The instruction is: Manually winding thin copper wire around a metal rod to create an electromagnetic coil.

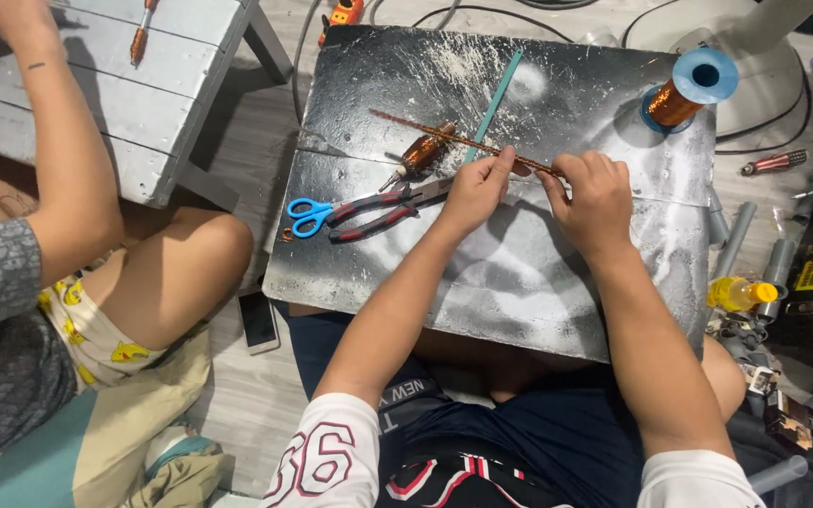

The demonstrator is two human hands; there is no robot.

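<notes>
Hands first, from the head camera: I am seeing my left hand [475, 188] and my right hand [595, 196] both pinching a long twisted strand of copper wire [444, 137], fingers curled closed around it, thumbs and forefingers pressing on its near end. The strand is lying slantwise across the dark, white-dusted board [519, 273] on my lap, running up and away to the left from my fingers. Just beside my left hand a copper-wound motor armature [419, 153] is resting on the board, with red-handled pliers [378, 212] and blue-handled scissors [310, 214] lying near it. A thin green strip [496, 99] is crossing the board above. A blue spool of copper wire [693, 89] is standing at the far right corner. Another person's arm [63, 160] is reaching over a grey stool [124, 85] at my left, well apart.
</notes>
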